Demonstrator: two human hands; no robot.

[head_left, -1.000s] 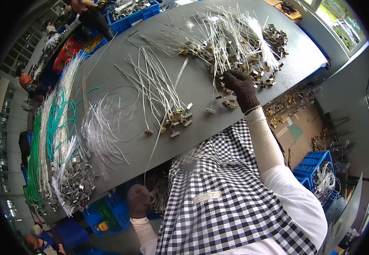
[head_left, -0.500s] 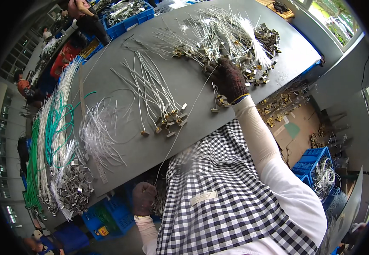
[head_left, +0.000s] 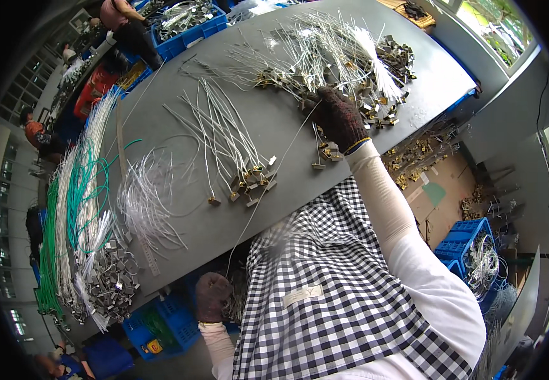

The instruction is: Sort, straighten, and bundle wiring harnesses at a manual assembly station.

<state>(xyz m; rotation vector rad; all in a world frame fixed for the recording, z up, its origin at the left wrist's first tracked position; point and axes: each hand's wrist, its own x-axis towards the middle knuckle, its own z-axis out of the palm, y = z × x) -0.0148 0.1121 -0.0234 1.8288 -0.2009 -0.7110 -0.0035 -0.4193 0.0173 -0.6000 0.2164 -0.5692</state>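
Observation:
My left hand (head_left: 213, 297), in a dark knitted glove, is closed in a fist below the table's front edge. A thin wire (head_left: 261, 198) comes out of it and slants up across the table edge to my right hand (head_left: 339, 120). That hand, also gloved, pinches the wire's upper end beside a big heap of wires with metal blocks (head_left: 325, 57). The exact grip of its fingertips is partly hidden. A few brass-coloured blocks (head_left: 329, 152) lie just below the right hand. Left of them is a loose bundle of block-ended wires (head_left: 227, 136).
On the grey table (head_left: 160, 114) lie clear strands (head_left: 151, 202), green loops (head_left: 87, 202) and long white and green wires with metal ends (head_left: 113, 282). Blue crates stand under the table (head_left: 167, 323), at right (head_left: 464, 247) and behind (head_left: 192, 28). Other people work at far left.
Both hands have shifted only slightly, the right a little to the left. The wire between them stays stretched, its lower part a touch further left.

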